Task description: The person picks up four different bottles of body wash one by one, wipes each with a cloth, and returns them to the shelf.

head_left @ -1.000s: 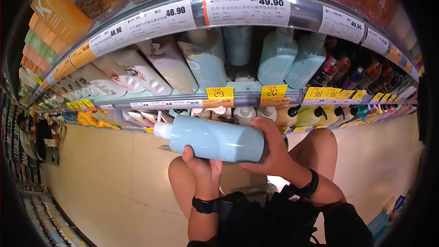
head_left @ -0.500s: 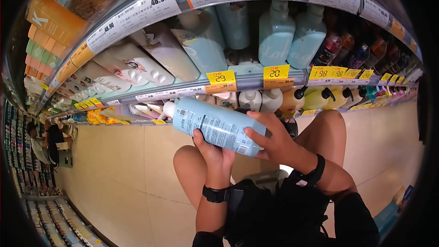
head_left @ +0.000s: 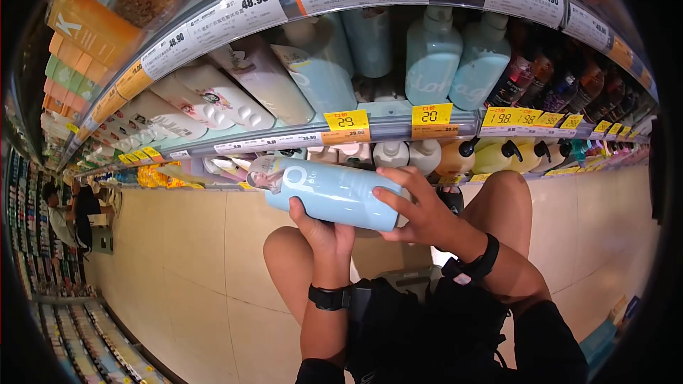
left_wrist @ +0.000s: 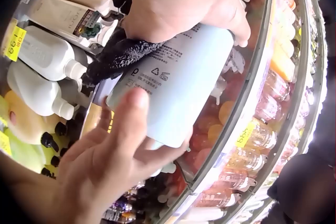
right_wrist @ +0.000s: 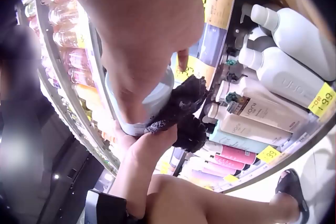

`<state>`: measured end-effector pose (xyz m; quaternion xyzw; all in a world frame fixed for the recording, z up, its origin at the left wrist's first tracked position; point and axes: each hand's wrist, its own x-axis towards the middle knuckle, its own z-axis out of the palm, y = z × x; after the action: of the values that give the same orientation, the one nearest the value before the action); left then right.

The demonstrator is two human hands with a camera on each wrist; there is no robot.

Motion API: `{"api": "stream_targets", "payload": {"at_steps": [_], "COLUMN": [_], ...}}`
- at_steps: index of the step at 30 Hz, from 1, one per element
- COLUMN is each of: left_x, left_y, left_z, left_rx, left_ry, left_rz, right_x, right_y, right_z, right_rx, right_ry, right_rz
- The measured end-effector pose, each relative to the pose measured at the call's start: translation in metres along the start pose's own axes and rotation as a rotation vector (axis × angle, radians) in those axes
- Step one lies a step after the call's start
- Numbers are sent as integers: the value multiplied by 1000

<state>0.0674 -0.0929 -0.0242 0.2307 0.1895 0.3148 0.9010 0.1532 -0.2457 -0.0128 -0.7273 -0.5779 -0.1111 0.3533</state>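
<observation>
A light blue bottle [head_left: 338,192] lies nearly level in front of the shelves, its label with a large white letter facing up in the head view. The left hand [head_left: 324,235] grips it from below near the middle, thumb against its near side. Around the base end at the right are the fingers of the right hand [head_left: 420,210]. In the left wrist view the bottle [left_wrist: 184,87] shows printed text, with the left hand [left_wrist: 184,3] above and the right hand [left_wrist: 110,166] below. The right wrist view shows part of the bottle [right_wrist: 157,98] behind the right hand [right_wrist: 136,35].
Shelves with price tags [head_left: 345,120] stand close ahead, holding blue pump bottles [head_left: 432,60] and rows of other bottles. The person's knees [head_left: 505,199] are bent beside the hands over a tiled floor [head_left: 192,256]. Two people [head_left: 71,213] are at the far left.
The bottle has turned about its length: plain side first, then small printed text, now the large-letter label. Both hands have stayed on it, and the right fingers have shifted along its base end.
</observation>
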Motion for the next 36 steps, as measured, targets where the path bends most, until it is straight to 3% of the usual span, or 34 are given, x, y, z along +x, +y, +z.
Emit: {"api": "stream_targets", "payload": {"at_steps": [2, 3, 5, 6, 9, 11, 13, 14, 16, 20, 22, 23, 25, 27, 29, 30, 32, 36], "left_x": [1, 1, 2, 1, -3, -3, -3, -3, -5, -8, -8, -8, -9, -10, -8, -6, -4, -6], "left_y": [5, 5, 6, 4, -1, 0, 10, 14, 17, 22, 23, 23, 21, 20, 22, 23, 25, 25], "left_z": [-1, -3, -8, -8, -1, 0, 0, 1, 1, 3, -1, -3, -5, -5, -5, -6, -10, -1], "left_rx": [-26, -28, -34, -31, 15, -13, -56, -92, -85, -88, -66, -39, -25, -15, -81, -86, -112, -73], "left_ry": [8, 7, -2, 0, 59, 35, 6, -26, -49, -42, -61, -85, -75, -68, -96, -98, -98, -66], "left_rz": [36, 40, 12, 13, 26, 25, 15, 7, 39, 84, 99, 109, 105, 96, 80, 82, 68, 101], "right_x": [2, -1, -6, -6, -4, -5, 1, 4, 5, 1, 0, -3, -9, -8, -3, -1, 1, 1], "right_y": [2, 1, -5, -8, -7, -6, -6, -3, 4, 1, -16, -16, -14, -14, -17, -14, -7, -9], "right_z": [8, 12, 21, 22, 12, 10, -3, -11, -24, -10, -1, 5, 17, 8, -1, -6, -13, -10], "right_rx": [313, 313, 1288, 1477, 1314, 1264, 549, 548, -54, 8, 761, 763, 1428, 1402, 897, 893, 55, -112], "right_ry": [82, 80, -61, -67, -98, -64, -66, -67, -96, -29, 16, 14, 21, 0, -21, -22, -43, -7], "right_rz": [112, 107, 743, 870, 911, 842, 387, 386, -128, -143, 401, 400, 1007, 1001, 513, 511, -80, -208]}}
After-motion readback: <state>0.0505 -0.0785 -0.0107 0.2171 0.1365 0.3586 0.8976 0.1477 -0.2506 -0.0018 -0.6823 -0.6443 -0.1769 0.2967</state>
